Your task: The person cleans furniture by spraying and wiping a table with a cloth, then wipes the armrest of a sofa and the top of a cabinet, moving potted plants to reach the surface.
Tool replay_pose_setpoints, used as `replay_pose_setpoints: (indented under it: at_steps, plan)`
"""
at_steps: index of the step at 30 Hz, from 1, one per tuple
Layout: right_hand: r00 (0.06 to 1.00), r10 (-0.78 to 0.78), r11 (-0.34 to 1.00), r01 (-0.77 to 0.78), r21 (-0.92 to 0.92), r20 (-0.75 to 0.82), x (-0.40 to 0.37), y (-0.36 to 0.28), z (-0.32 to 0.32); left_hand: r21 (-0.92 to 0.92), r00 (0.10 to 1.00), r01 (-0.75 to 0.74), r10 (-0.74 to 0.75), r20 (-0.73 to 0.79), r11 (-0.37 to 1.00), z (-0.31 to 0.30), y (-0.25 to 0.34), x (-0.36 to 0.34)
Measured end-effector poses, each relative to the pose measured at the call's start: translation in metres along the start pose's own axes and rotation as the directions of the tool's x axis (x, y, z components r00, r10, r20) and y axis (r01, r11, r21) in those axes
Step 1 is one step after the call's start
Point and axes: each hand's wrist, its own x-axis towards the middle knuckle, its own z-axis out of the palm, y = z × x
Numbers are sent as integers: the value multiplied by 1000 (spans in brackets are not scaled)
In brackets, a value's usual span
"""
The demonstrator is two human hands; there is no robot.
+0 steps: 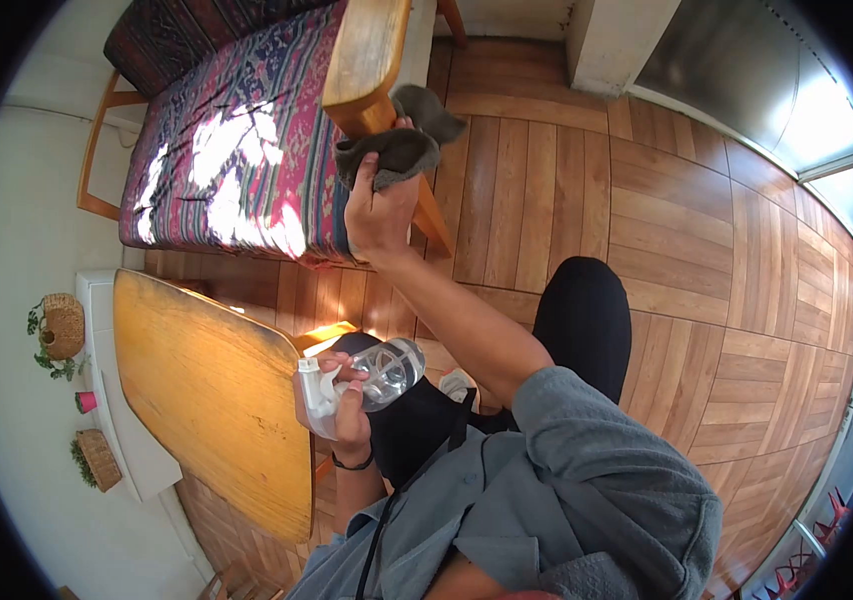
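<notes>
My right hand (382,215) is stretched forward, its fingers closed on a dark grey-brown cloth (392,158). The cloth lies against the front post just under the wooden armrest (365,65) of a sofa, and part of it hangs out on the far side. Closer to my body, my left hand (349,415) grips a clear spray bottle (389,375) by its white trigger head. The bottle is tilted over on its side above my thigh, with its nozzle toward the left. Some of the fingers on both hands are hidden.
The sofa seat (237,150) has a striped woven cover with bright sun patches. A wooden table (217,400) stands at my left. Beyond it, plant baskets (64,325) sit along a white ledge (147,440). Wood-patterned floor (667,250) spreads to the right.
</notes>
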Motion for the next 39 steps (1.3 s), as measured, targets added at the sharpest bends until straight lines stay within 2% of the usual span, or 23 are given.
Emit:
replay_pose_setpoints:
  at_steps: [3, 4, 7, 8, 11, 12, 13, 14, 15, 16, 19, 20, 24, 27, 28, 31, 33, 35, 37, 39]
  plan:
    - [990, -129, 989, 125, 78, 52, 33, -14, 2, 10, 997, 62, -61, -55, 998, 2, 1, -3]
    - [991, -97, 990, 86, 112, 97, 39, -13, 5, 18, 996, 25, -23, -90, 1000, 4, -1, -1]
    - [966, -222, 974, 214, 73, 134, 44, -10, -3, 38, 994, 29, -25, -104, 999, 8, -1, -1]
    - [992, 8, 948, -47, 314, 125, 34, -10, -2, 42, 997, 24, -21, -77, 999, 7, -3, -2]
    - [966, 194, 768, -41, 640, -171, 51, -39, -3, 58, 996, 50, -45, -80, 997, 14, 8, 1]
    - [975, 143, 786, -6, 619, -172, 58, -46, -5, 66, 996, 52, -47, -77, 996, 16, 10, 2]
    - [989, -18, 909, 76, 409, -144, 71, -50, -4, 82, 995, 58, -52, -81, 995, 19, 13, 3]
    - [983, -166, 968, 178, 178, -82, 88, -51, 0, 98, 995, 67, -58, -84, 993, 21, 17, 3]
    - [957, -290, 955, 291, -61, 11, 99, -55, -1, 115, 994, 78, -69, -82, 990, 23, 20, 2]
    - [943, -316, 924, 331, -191, 104, 104, -64, -7, 103, 995, 69, -60, -84, 992, 24, 21, 1]
    - [893, -339, 867, 419, -270, 297, 103, -80, -29, 49, 995, 45, -40, -89, 998, 30, 23, 3]
    - [856, -397, 815, 494, -303, 330, 103, -86, -33, 31, 995, 51, -48, -91, 998, 31, 25, 4]
    - [564, -579, 684, 729, -26, 589, 132, -63, -49, 6, 998, 42, -42, -41, 999, 33, 17, 10]
    - [385, -602, 657, 736, 160, 699, 176, -48, -46, -10, 995, 77, -77, -67, 997, 45, 25, 17]
    - [373, -557, 671, 729, 137, 742, 191, -47, -42, 1, 995, 81, -81, -59, 997, 45, 21, 20]
    - [403, -461, 801, 573, 174, 791, 236, -35, -15, 21, 995, 88, -87, -44, 996, 41, 14, 23]
    - [526, -251, 871, 489, -47, 813, 264, -28, 0, 19, 996, 77, -76, -47, 997, 38, 11, 22]
    - [633, -152, 707, 606, -364, 760, 302, -13, 26, -4, 998, 55, -55, -36, 998, 28, 7, 14]
    - [709, 44, 653, 513, -558, 704, 325, -23, 37, 34, 998, 28, -26, -55, 999, 22, 9, 10]
    - [754, -57, 696, 501, -515, 655, 334, -4, 49, 70, 998, -9, 14, -69, 997, 14, 10, 7]
